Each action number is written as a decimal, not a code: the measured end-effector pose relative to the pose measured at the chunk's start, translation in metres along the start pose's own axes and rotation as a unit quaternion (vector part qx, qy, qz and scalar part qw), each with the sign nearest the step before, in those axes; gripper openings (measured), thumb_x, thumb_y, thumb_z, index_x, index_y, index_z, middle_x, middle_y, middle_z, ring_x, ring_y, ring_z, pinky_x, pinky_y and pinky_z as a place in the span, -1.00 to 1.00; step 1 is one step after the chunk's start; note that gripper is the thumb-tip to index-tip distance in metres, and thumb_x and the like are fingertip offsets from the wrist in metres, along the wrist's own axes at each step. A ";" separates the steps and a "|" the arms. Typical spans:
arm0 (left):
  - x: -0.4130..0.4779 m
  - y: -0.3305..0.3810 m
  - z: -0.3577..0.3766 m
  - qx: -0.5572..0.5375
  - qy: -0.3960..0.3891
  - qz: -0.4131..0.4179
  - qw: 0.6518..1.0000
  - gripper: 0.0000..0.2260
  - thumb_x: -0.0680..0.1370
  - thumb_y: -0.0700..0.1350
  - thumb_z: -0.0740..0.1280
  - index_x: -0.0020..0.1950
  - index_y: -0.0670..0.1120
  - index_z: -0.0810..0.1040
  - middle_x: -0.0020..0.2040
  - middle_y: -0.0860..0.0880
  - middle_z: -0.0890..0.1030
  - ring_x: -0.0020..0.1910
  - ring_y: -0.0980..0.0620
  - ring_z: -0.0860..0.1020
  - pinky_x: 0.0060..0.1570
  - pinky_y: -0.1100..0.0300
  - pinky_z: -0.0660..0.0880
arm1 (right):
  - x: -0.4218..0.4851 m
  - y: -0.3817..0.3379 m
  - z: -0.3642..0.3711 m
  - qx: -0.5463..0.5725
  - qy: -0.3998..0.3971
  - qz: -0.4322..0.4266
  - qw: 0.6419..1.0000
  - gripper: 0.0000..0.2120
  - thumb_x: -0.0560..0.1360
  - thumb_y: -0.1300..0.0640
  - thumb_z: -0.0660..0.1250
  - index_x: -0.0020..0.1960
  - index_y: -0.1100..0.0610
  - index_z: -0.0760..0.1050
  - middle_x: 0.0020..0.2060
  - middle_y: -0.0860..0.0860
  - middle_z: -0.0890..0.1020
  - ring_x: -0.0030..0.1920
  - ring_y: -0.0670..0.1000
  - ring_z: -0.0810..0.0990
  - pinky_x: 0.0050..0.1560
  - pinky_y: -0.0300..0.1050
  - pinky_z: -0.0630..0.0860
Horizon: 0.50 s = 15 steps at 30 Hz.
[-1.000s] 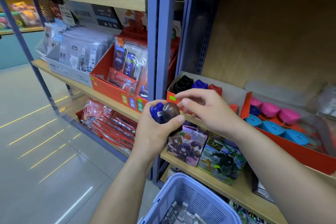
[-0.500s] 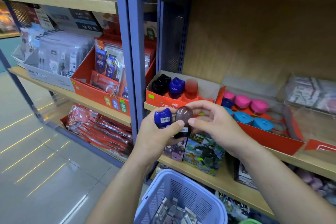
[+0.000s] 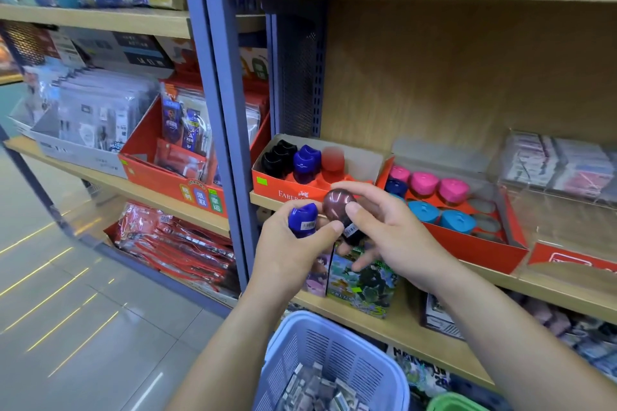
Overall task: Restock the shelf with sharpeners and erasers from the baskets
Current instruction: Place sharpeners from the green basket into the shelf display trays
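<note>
Sharpeners, two, both held just short of the shelf. Item one: blue sharpener, wrapped in the curled fingers of my left hand, barcode label towards me; I judge it is parked there so the other hand can work. Item two: maroon sharpener, pinched between thumb and forefinger of my right hand, just right of the blue one, its lower end against my left thumb; by my reading it is being lifted away for placing first. Destination, likely: red display box directly beyond both hands, holding black, blue and red pieces at its left end, with room apparently free at the end nearer my right hand. Beyond and right of my right hand: second red tray with pink and teal pieces and several open wells. Below my wrists: lavender basket of small wrapped stock, too blurred to identify.
</note>
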<state>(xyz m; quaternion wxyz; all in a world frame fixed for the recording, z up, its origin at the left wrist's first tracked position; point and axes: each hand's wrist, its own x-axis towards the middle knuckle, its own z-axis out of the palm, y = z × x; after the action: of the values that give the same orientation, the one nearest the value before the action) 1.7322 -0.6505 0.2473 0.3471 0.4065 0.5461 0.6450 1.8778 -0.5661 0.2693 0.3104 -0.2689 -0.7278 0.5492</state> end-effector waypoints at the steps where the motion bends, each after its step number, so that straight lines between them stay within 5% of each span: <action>1: 0.000 0.001 0.001 -0.002 0.006 0.002 1.000 -0.82 0.51 -0.19 0.51 0.06 -0.06 0.59 -0.30 -0.01 0.63 -0.36 0.07 0.59 -0.40 0.13 0.56 | 0.000 -0.001 -0.001 -0.009 -0.002 -0.012 1.000 -0.71 0.68 0.14 0.23 0.31 -0.13 0.54 0.01 -0.13 0.68 -0.20 0.05 0.67 -0.34 -0.01 0.62; 6: -0.001 0.006 0.000 -0.028 0.016 -0.007 0.999 -0.83 0.52 -0.11 0.50 0.06 -0.09 0.60 -0.37 0.00 0.58 -0.44 0.03 0.52 -0.50 0.17 0.45 | 0.000 -0.003 -0.009 -0.072 0.009 -0.075 0.995 -0.74 0.57 0.22 0.41 0.20 -0.01 0.66 0.10 -0.06 0.67 0.16 -0.09 0.64 0.17 -0.16 0.54; 15: -0.004 0.009 -0.003 -0.023 0.003 -0.001 1.000 -0.78 0.48 -0.28 0.52 0.07 -0.10 0.60 -0.31 0.05 0.60 -0.40 0.04 0.52 -0.48 0.17 0.48 | -0.006 -0.005 -0.011 -0.036 0.014 -0.052 0.998 -0.55 0.55 0.35 0.40 0.33 -0.05 0.55 0.20 -0.04 0.64 0.22 -0.08 0.62 0.29 -0.11 0.54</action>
<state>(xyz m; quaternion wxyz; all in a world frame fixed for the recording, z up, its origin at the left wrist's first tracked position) 1.7308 -0.6568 0.2557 0.3554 0.3957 0.5323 0.6586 1.8896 -0.5650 0.2759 0.3386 -0.2489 -0.7561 0.5017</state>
